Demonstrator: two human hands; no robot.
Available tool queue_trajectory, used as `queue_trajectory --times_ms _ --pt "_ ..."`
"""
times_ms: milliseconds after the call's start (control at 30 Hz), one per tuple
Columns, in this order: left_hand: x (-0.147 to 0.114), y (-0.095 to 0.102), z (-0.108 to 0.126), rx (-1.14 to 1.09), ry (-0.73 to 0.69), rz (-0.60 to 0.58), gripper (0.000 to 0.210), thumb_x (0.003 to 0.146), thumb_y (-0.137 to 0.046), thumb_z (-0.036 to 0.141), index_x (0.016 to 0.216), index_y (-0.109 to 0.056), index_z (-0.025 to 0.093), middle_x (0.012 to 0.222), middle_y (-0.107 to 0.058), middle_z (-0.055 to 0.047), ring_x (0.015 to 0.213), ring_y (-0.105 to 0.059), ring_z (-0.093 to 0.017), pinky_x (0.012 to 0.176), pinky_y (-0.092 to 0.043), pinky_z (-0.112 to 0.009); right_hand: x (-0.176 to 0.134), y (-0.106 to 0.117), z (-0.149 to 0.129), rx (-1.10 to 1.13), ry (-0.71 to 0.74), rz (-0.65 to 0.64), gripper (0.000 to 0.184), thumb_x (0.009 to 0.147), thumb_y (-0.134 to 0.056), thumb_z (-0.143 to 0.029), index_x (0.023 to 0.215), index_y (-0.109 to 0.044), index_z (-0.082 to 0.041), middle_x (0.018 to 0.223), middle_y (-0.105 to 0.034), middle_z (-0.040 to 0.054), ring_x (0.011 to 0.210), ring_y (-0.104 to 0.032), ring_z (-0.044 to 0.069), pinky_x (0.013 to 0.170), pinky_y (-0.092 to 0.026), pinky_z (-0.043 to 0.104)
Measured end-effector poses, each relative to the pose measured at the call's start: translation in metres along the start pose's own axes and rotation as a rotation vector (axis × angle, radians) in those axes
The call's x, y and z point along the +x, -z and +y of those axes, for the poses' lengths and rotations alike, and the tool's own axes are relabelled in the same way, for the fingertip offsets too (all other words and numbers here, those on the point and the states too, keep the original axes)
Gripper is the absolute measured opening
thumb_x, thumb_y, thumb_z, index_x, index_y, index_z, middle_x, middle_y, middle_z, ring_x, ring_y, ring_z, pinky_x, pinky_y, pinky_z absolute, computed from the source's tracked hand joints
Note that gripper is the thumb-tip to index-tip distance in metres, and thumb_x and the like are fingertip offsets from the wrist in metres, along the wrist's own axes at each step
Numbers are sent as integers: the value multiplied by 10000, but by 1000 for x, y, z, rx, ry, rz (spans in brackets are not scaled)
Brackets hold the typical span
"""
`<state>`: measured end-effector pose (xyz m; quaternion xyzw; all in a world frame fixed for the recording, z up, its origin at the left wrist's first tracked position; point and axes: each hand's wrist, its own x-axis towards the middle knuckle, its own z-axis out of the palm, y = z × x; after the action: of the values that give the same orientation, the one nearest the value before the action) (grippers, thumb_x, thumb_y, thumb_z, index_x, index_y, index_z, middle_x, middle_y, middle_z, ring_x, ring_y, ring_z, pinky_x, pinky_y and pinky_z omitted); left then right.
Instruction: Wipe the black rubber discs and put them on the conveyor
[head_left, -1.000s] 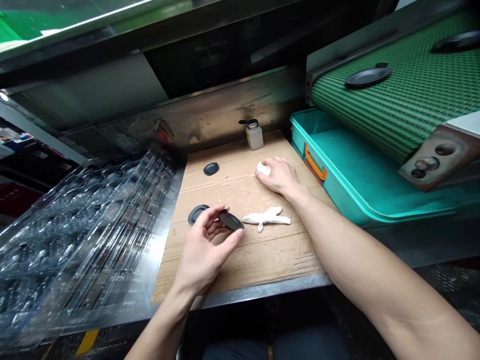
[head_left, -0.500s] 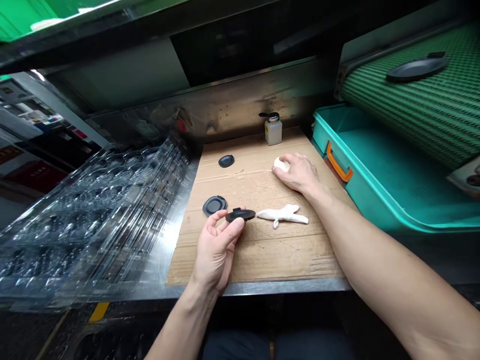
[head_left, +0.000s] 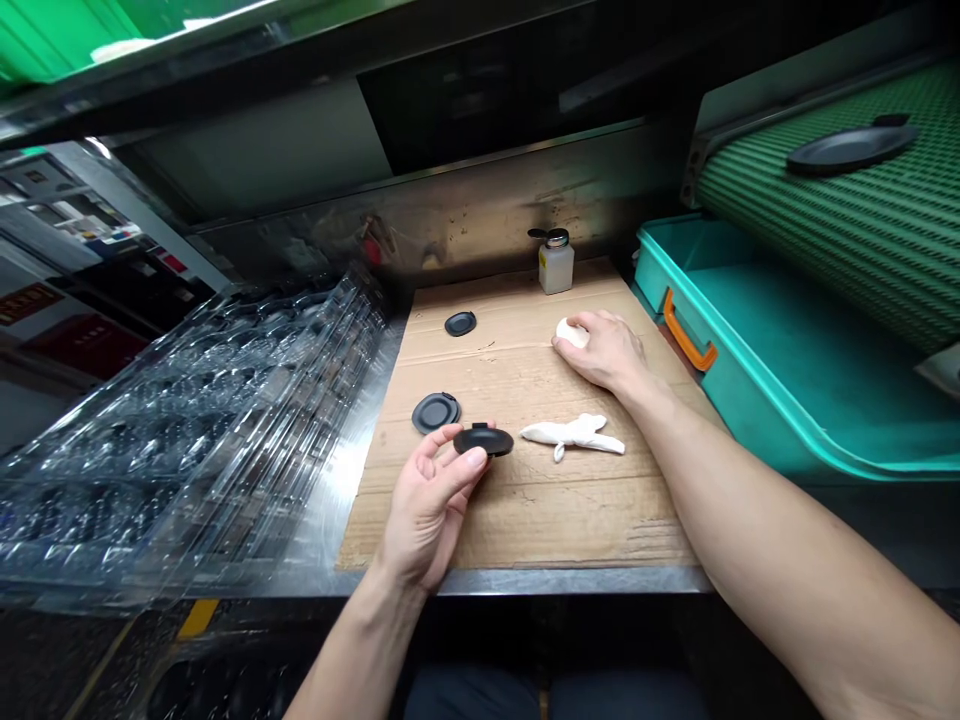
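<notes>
Between the thumb and fingers of my left hand [head_left: 420,510] is a black oval plastic cover [head_left: 486,440] with a small tab, held tilted above the cardboard [head_left: 570,520]. My right hand [head_left: 607,352] has its fingers closed round a white rounded object [head_left: 572,332] at the right of the cardboard; its kind is unclear. A knotted white cloth [head_left: 574,434] lies between my hands, nearer the front. Just beyond my left hand rests another black cover [head_left: 435,412]. Farther back lies a smaller-looking black piece [head_left: 460,323].
A pump bottle [head_left: 556,268] with its lid flipped up stands at the back. Stacked clear plastic trays [head_left: 225,430] fill the left. To the right are a teal bin [head_left: 757,410] with an orange handle and a green conveyor belt [head_left: 810,220] carrying a black part [head_left: 851,150].
The black cover in my left hand has tipped so more of its broad face shows. My right hand stays on the white object. The whole view has shifted slightly.
</notes>
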<state>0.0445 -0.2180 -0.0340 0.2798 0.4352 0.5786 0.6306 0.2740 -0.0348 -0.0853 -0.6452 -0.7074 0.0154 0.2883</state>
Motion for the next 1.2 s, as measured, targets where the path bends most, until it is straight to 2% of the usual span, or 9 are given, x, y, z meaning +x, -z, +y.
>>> queue_trajectory --times_ms 133,300,500,667,767,833,967,1100,1200 --pt "22 22 26 203 -105 90 384 729 -705 127 1102 -617 140 1093 -683 -90 936 -660 -145 812 -517 -221 0 1 -1 5 -11 -2 437 807 -533 -525 1110 -652 -233 1024 -619 106 1006 -532 307 853 -416 417" --pt "60 47 48 693 -334 285 322 745 -686 273 1030 -676 122 946 -699 -80 792 -648 -147 735 -507 -253 0 3 -2 10 -17 -21 433 815 -528 -517 1117 -648 -230 1048 -620 106 1012 -529 302 869 -409 419" --pt "82 58 38 1111 -601 327 405 789 -620 308 1168 -556 180 970 -663 -66 768 -649 -157 718 -512 -287 0 2 -2 2 -9 -16 427 813 -531 -521 1113 -646 -240 1060 -620 99 1009 -533 294 867 -410 406" --pt "83 55 31 1353 -717 389 576 789 -606 302 1320 -403 209 940 -675 -36 773 -648 -168 745 -502 -310 0 1 -1 -6 -10 -17 442 813 -528 -532 1125 -643 -240 1051 -618 103 1013 -529 302 851 -414 407" --pt "81 54 31 1485 -689 360 434 821 -568 369 1218 -509 206 921 -677 -40 791 -641 -188 777 -493 -338 0 3 -2 -6 -19 -27 443 813 -530 -529 1128 -642 -239 1051 -617 102 1011 -527 301 854 -410 404" --pt "78 52 29 1566 -679 335 401 838 -535 445 1149 -571 195 1010 -663 -77 872 -629 -219 829 -483 -374 0 4 -3 -4 -20 -27 431 816 -527 -522 1123 -642 -242 1048 -618 97 1004 -530 293 855 -409 396" --pt "71 46 23 1668 -647 184 614 754 -616 542 1254 -543 192 1226 -591 -122 1139 -522 -306 989 -395 -459 -1 5 -4 -1 -17 -26 404 824 -517 -512 1103 -644 -247 1023 -620 88 992 -531 283 855 -405 386" --pt "78 45 31 1554 -571 59 654 713 -676 476 1295 -526 216 1161 -635 -111 1103 -545 -316 998 -373 -460 0 6 -4 3 -22 -32 422 825 -517 -524 1118 -634 -244 1051 -614 92 1015 -519 287 870 -395 389" --pt "88 52 48 1594 -513 9 664 728 -651 478 1318 -495 215 1131 -654 -104 1085 -562 -318 993 -376 -451 0 9 -6 -3 -21 -39 428 835 -510 -523 1140 -622 -244 1065 -608 94 1027 -514 277 887 -386 382"
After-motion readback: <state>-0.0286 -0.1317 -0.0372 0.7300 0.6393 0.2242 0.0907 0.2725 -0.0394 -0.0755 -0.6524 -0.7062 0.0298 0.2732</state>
